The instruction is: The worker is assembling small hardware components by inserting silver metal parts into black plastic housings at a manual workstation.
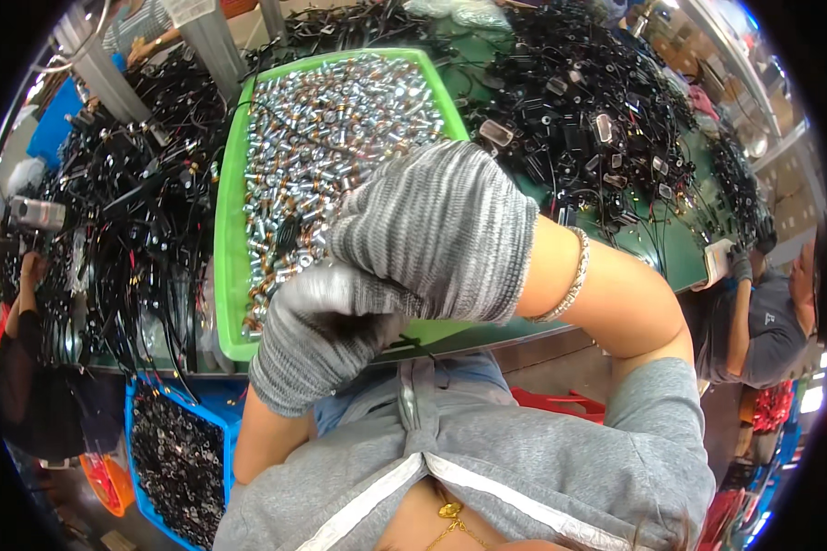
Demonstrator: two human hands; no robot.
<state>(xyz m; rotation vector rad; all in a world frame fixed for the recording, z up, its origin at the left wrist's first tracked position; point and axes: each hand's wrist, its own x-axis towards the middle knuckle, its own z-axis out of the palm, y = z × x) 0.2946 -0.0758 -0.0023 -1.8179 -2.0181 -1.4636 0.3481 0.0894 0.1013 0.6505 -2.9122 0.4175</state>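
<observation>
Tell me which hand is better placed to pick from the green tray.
Right, probably. The right hand in its grey glove hangs over the silver parts in the green tray. The left hand sits lower, at the tray's near rim, partly under the right one.

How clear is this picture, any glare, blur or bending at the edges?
Head view: strong fisheye bending, with the green tray bowed and a black rim round the frame; the small silvery metal parts glint under bright, even light; the gloved left hand and right hand sit very close and look slightly soft; the far right edge is washed out.
</observation>
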